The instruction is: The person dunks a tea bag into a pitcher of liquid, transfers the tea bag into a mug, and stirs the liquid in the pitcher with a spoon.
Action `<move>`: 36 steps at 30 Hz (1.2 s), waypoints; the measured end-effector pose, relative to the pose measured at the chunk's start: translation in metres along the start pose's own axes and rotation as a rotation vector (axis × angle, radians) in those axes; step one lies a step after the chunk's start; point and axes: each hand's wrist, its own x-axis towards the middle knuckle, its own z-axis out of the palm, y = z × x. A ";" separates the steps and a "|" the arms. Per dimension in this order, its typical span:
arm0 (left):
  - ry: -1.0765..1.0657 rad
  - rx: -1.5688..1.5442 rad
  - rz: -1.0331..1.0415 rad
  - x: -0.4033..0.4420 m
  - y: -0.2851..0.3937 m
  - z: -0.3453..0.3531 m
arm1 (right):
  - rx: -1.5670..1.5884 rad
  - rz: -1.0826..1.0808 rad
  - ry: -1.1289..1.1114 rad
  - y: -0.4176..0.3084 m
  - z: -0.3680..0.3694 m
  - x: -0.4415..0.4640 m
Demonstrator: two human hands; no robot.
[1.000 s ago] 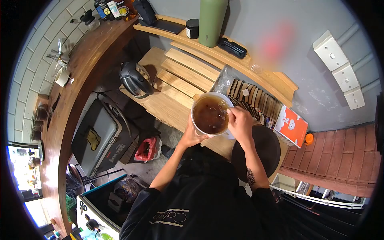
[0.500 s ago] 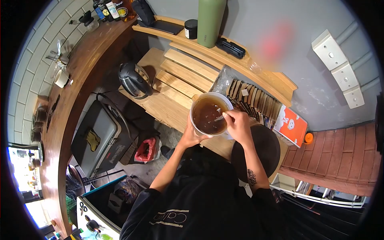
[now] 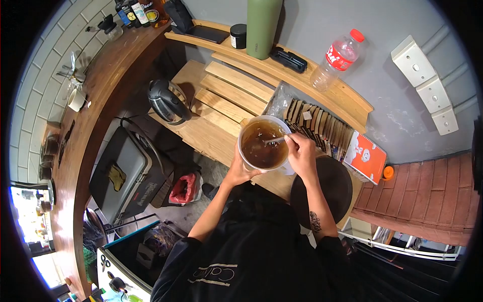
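Note:
My left hand [image 3: 238, 171] is wrapped around the lower left side of a whitish plastic tub [image 3: 242, 157], held upright in front of me. Brown liquid [image 3: 259, 153] with a few small bubbles or bits on top fills much of it. My right hand [image 3: 303, 155] pinches the handle of a thin, pale spoon [image 3: 274, 140] at the tub's right rim. The spoon's lower end dips into the liquid and cannot be made out.
A black kettle [image 3: 169, 101] stands on the slatted wooden bench [image 3: 221, 108]. Right of the tub are a row of books [image 3: 322, 126], an orange notebook [image 3: 366, 157] and a round dark seat [image 3: 327, 194]. A shelf behind holds a green flask [image 3: 263, 30] and a plastic bottle [image 3: 338, 58].
My right hand has shifted the spoon slightly up and back within the liquid, and more of its handle shows. My left hand and the tub stay nearly still.

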 end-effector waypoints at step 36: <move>0.017 -0.033 0.005 0.000 -0.002 0.002 | -0.177 -0.121 0.039 0.007 -0.002 -0.003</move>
